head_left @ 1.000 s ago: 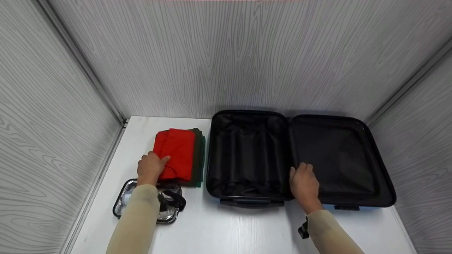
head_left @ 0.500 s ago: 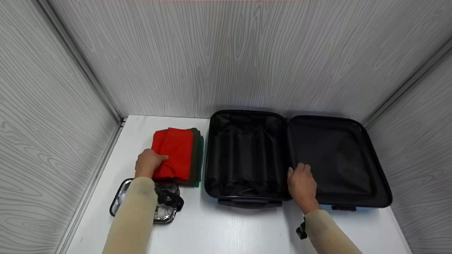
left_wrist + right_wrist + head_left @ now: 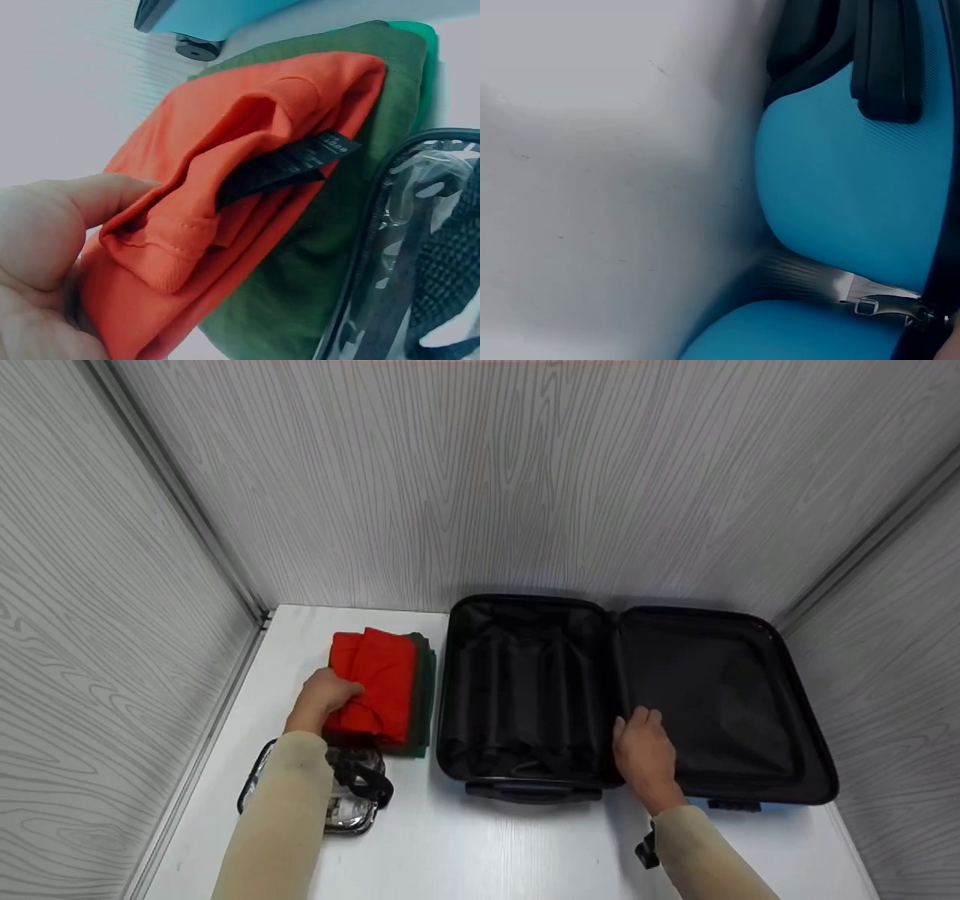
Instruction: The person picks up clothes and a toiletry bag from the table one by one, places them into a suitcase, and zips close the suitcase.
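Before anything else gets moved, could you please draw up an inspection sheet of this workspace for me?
Surface: white table, with small dark marks in the right wrist view.
Job's things: folded red garment over folded green garments; blue suitcase with black lining, lying open to their right.
Clutter: clear black-trimmed pouch, nearer the person than the garments, partly hidden by the left sleeve.
Grips: left hand pinches the red garment's left edge; right hand is at the suitcase's middle, near side; whether it grips is unclear.
Cables: nothing seen.
Surroundings: grey wood-grain panels at the back and both sides.
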Motion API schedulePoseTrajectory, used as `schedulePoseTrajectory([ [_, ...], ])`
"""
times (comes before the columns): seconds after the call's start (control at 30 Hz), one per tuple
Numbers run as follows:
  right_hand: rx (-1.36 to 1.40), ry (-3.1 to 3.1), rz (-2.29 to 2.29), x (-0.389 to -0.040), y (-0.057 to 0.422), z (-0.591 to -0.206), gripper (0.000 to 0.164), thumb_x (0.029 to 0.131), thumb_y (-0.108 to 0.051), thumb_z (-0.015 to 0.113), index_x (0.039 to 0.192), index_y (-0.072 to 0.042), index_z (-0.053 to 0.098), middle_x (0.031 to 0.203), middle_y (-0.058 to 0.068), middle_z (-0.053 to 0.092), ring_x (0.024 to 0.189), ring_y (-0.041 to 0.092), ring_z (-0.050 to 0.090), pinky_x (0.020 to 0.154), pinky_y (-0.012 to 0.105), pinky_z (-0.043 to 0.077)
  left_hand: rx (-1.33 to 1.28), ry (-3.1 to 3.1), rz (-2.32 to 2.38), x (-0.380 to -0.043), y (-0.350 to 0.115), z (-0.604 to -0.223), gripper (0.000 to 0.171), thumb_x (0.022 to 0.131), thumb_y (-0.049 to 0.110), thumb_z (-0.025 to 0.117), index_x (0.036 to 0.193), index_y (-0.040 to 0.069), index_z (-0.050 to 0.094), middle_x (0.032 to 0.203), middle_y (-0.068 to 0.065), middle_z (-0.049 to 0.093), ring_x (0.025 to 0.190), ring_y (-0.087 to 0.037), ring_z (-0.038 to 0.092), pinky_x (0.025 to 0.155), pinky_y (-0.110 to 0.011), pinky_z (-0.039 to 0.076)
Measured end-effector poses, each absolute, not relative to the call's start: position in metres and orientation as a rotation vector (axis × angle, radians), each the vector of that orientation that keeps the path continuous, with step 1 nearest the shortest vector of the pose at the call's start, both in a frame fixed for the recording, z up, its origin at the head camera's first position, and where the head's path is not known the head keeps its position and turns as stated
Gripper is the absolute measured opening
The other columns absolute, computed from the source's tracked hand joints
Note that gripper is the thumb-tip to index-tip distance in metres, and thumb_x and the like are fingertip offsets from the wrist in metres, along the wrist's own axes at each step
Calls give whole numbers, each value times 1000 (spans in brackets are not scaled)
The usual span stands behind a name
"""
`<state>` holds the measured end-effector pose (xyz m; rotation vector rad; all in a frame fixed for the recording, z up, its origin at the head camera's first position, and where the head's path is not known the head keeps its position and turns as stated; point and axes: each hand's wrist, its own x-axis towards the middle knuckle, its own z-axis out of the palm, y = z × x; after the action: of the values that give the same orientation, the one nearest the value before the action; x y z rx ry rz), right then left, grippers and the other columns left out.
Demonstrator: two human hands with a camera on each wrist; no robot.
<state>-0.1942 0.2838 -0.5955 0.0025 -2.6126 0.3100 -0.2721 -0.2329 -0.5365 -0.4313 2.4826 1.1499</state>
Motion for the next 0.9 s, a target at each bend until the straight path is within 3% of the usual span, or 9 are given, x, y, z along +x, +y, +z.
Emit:
schedulePoseTrajectory([
  [0.33,-103,-2739,383,-193,286,-578,34,104,-21,66,95,12,60,87,29,61,64,42,62,57,57,55,-357,2535,1136,-274,-226,-531,60,97,22,65,143,-15,51,140,-31,58,120,-38,56,111,-53,46],
  [0.6,-119,-2667,365,-195,284,-587,34,104,-20,64,93,12,60,84,28,59,57,41,61,51,56,55,-319,2548,1200,-274,-220,-521,55,96,18,61,143,-10,52,140,-29,59,119,-37,57,110,-53,45],
  [0.9,-122,-2739,402,-195,285,-590,34,108,-22,58,100,12,58,89,28,58,64,42,63,56,57,55,-263,2578,1197,-273,-212,-507,54,96,16,60,144,-9,52,139,-28,60,121,-39,57,110,-54,45],
])
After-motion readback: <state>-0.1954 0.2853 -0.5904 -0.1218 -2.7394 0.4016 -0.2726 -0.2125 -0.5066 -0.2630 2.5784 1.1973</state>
